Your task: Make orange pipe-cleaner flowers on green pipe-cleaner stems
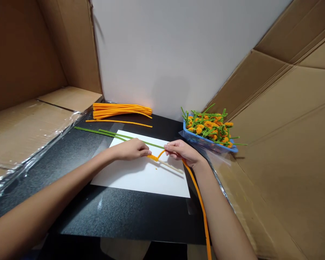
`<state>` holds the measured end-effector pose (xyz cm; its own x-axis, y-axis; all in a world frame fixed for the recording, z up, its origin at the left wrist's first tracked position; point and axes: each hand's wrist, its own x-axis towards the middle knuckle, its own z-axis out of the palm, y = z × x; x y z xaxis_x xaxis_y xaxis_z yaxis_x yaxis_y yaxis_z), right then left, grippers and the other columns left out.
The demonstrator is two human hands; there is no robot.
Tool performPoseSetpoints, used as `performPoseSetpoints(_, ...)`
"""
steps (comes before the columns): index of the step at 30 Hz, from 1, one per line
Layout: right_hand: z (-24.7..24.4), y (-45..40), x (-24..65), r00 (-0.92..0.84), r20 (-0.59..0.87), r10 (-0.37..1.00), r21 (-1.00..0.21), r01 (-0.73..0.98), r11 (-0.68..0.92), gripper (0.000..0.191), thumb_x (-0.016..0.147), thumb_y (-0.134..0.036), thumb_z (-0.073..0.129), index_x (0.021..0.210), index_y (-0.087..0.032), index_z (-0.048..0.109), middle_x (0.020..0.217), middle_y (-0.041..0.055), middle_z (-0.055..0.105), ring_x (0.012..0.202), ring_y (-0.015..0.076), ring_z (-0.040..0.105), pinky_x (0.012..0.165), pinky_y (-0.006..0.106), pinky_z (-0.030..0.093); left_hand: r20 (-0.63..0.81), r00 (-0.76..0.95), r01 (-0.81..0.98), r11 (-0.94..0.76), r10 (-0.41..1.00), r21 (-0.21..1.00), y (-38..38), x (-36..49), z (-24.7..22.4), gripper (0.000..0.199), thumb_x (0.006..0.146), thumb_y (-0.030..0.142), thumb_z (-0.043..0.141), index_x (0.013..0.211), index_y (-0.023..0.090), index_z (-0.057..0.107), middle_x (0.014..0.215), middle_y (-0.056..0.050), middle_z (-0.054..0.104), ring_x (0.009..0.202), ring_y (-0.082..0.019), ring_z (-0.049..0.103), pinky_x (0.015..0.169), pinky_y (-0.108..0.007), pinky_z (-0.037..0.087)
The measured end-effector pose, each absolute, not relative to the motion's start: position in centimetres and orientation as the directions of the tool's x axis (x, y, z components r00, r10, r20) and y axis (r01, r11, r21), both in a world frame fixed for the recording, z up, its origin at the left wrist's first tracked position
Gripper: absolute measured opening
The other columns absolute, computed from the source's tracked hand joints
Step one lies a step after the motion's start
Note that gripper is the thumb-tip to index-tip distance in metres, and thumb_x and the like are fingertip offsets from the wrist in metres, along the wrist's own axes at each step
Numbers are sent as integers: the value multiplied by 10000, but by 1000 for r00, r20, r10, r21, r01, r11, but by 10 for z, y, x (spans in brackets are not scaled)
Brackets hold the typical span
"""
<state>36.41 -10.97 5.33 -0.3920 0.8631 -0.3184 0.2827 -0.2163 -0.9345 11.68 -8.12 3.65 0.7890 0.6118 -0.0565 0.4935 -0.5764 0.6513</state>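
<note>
My left hand (134, 148) pinches one end of a thin wooden stick (170, 166) above the white sheet. Beside its fingertips, an orange pipe cleaner (153, 157) is coiled in tight turns around the stick. From the coil, the pipe cleaner rises in a short arc to my right hand (180, 150), whose thumb and fingers are closed on it. Its long tail hangs past my right wrist and over the table's front edge. The stick's bare far end points to the right, tilted slightly downward in the view.
A bundle of orange pipe cleaners (119, 110) lies at the back left, with a single one in front. Green pipe cleaners (97, 131) stretch behind my hands over the paper (141, 184). A blue basket (206, 142) of orange-and-green pieces stands right. Cardboard walls (292, 119) flank the black table.
</note>
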Motion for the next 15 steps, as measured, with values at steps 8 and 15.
performPoseSetpoints(8, 61, -119, 342, -397, -268, 878, -927, 355, -123, 390, 814, -471, 669, 890, -98, 751, 483, -42, 480, 442, 49, 294, 462, 240, 167, 278, 363, 864, -433, 889, 256, -87, 122, 34, 363, 972, 391, 402, 798, 189, 648, 729, -83, 667, 625, -207, 556, 577, -293, 211)
performPoseSetpoints(15, 45, -111, 347, -394, -365, 844, -925, 257, -280, 355, 782, -443, 714, 877, -101, 724, 478, -36, 513, 397, 33, 304, 433, 224, 154, 194, 430, 416, -384, 882, 824, -79, 121, 35, 444, 941, 466, 397, 596, 188, 376, 558, 26, 375, 539, -114, 333, 559, -265, 230)
